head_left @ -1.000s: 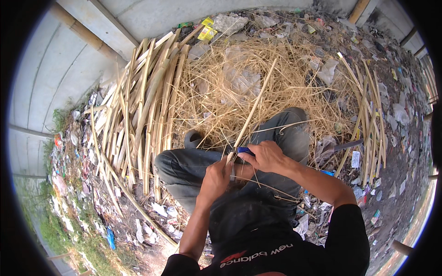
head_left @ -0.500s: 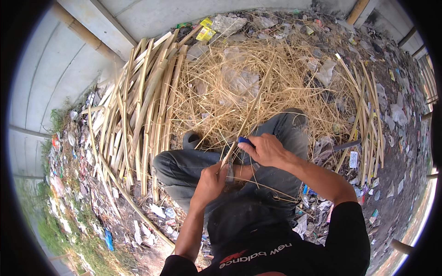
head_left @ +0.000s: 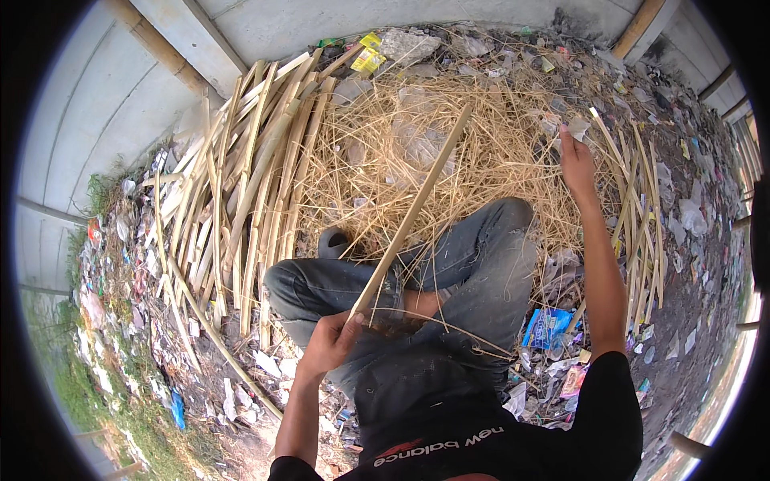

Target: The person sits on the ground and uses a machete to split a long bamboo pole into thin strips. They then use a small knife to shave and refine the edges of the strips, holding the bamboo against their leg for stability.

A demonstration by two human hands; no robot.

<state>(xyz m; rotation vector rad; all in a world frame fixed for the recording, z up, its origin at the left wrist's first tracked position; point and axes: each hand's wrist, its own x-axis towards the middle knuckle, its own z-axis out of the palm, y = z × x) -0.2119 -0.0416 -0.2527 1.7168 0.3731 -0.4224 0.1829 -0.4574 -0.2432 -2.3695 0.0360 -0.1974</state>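
Observation:
My left hand (head_left: 330, 345), low and left of centre, is closed round the near end of a flat bamboo strip (head_left: 413, 212). The pale strip slants up and away over my crossed legs, its far end above the loose shavings. Out to the right, my right arm reaches forward, and my right hand (head_left: 578, 167) is over the right edge of the shavings. One fingertip points away from me and the other fingers look curled; what they hold, if anything, is hidden. No blue handle shows now.
A heap of split bamboo strips (head_left: 269, 172) lies at the left, a smaller bundle of thin strips (head_left: 639, 212) at the right. Curly bamboo shavings (head_left: 377, 152) cover the ground ahead. Litter, with a blue wrapper (head_left: 548, 327), surrounds me; a grey wall (head_left: 92, 96) stands behind the heap.
My right hand has left the strip and swung forward and right; the blue-handled tool in it no longer shows. My left hand has shifted left and nearer me, keeping the strip.

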